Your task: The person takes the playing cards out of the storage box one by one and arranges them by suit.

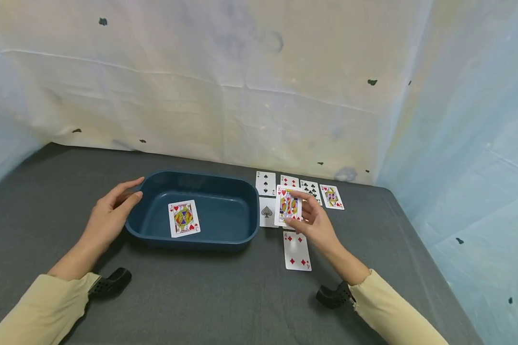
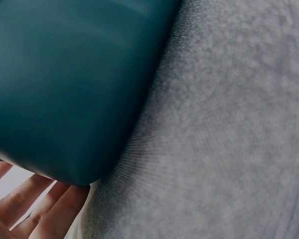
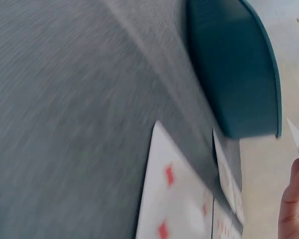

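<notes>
My left hand (image 1: 112,206) rests against the left end of a dark blue rectangular tub (image 1: 194,243), its fingers touching the outer wall in the left wrist view. Inside the tub lies a jack of hearts (image 1: 183,218), face up. Beyond the tub's right end, my right hand (image 1: 314,221) pinches a face card of hearts (image 1: 287,206) between thumb and fingers, raised above the laid-out cards. Nearest below that hand is a four of diamonds (image 1: 297,254). An ace of spades (image 1: 267,212) lies left of the held card, which mostly hides another card.
Along the back lie a three of spades (image 1: 265,183), a diamond card (image 1: 289,180), a black-suited card (image 1: 311,189) and a face card (image 1: 331,197). A dark grey cloth (image 1: 216,302) covers the table. Pale fabric (image 1: 224,96) hangs behind it.
</notes>
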### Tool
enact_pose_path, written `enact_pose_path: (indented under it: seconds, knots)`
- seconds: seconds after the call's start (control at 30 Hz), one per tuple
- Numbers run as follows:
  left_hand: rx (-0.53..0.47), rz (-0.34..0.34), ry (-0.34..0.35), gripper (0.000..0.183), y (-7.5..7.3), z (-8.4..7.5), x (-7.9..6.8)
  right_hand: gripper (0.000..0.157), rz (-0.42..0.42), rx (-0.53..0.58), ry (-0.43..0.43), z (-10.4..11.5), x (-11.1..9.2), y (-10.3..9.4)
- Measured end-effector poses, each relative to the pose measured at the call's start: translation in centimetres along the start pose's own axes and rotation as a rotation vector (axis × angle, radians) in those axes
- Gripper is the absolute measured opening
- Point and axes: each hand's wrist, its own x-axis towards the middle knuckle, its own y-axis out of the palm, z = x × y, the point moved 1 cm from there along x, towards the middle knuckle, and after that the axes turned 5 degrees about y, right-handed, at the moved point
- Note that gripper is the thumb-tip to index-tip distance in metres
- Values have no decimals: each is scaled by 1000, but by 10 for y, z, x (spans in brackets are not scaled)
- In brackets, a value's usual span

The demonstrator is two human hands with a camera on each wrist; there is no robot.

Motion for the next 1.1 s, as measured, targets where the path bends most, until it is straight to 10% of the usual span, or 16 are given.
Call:
enact_pose_path:
  seconds: [1.1]
  knots:
    - [7,13,9,50,-1,2,1,47,-266,-380,116,-53,-30,-106]
